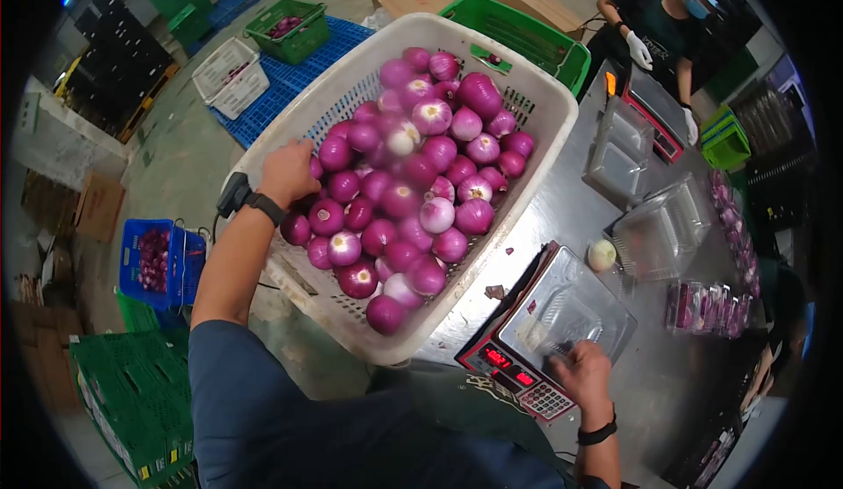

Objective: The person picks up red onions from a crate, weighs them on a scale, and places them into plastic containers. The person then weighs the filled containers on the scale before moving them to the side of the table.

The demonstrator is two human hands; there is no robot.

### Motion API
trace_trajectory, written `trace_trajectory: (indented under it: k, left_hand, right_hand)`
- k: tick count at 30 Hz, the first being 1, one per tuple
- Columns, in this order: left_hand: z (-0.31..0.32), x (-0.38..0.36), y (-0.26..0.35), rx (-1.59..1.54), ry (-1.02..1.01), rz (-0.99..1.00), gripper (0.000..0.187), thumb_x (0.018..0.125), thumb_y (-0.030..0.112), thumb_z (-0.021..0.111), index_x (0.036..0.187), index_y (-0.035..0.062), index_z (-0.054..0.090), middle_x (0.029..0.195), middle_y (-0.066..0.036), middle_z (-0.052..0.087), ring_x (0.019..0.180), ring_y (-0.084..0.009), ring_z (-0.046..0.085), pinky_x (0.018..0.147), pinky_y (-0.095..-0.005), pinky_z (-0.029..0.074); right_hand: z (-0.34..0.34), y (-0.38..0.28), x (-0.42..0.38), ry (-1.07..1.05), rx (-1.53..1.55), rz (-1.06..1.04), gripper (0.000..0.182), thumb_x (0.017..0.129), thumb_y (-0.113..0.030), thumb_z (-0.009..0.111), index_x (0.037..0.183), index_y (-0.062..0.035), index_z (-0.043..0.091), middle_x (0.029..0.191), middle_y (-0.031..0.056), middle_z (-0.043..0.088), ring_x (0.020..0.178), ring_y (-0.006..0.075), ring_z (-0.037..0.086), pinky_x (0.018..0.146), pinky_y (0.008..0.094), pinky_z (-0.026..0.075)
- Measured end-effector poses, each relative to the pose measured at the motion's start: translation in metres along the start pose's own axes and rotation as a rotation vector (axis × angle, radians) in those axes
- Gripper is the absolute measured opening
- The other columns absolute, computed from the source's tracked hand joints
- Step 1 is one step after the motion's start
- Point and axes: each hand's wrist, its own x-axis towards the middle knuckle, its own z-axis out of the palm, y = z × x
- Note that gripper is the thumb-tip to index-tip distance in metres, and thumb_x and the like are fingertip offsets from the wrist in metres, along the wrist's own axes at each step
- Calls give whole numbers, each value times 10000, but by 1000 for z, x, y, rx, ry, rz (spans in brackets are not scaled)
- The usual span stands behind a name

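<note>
A white perforated basket [546,142] full of peeled red onions [436,214] tilts in front of me. Inside its left side, my left hand [290,173] has its fingers curled around a red onion [315,167], which is partly hidden. My right hand [587,373] is closed at the near edge of a clear plastic tray [571,313], its fingertips slightly blurred. That tray is over the metal plate of a digital scale [615,324] with a red lit display. A pale peeled onion [601,255] lies just beyond the scale.
More clear trays [663,230] and packed onions [709,308] are on the metal table to the right. Across it, a gloved co-worker [659,28] stands at another scale [654,111]. A green crate [527,37] is behind the basket; a blue crate [158,261] is at left.
</note>
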Motion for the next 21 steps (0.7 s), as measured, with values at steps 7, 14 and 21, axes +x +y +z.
trace_trajectory:
  k: [7, 14, 21]
  left_hand:
    - [-62, -9, 14, -1021, -229, -185, 518, 785, 349, 762, 1180, 20, 695, 979, -89, 742, 908, -213, 707, 793, -357, 563]
    - [-110, -59, 177, -1438, -458, 516, 583, 942, 544, 663, 1140, -4, 674, 948, -57, 690, 859, -126, 641, 692, -323, 515]
    - [-143, -47, 217, -1040, -607, 674, 594, 963, 536, 661, 1176, -19, 659, 915, -129, 714, 822, -176, 682, 702, -331, 551]
  right_hand:
    - [-23, -64, 14, 147, 307, -34, 475, 724, -198, 898, 1101, -16, 673, 989, 166, 675, 876, 299, 669, 754, 381, 539]
    - [-42, -171, 79, 379, 550, -400, 811, 714, -174, 906, 1416, -34, 525, 1344, 209, 564, 1053, 315, 648, 874, 378, 559]
    - [-39, -132, 74, 350, 765, -186, 800, 727, -137, 866, 1426, 9, 505, 1307, 186, 593, 1120, 255, 650, 967, 374, 540]
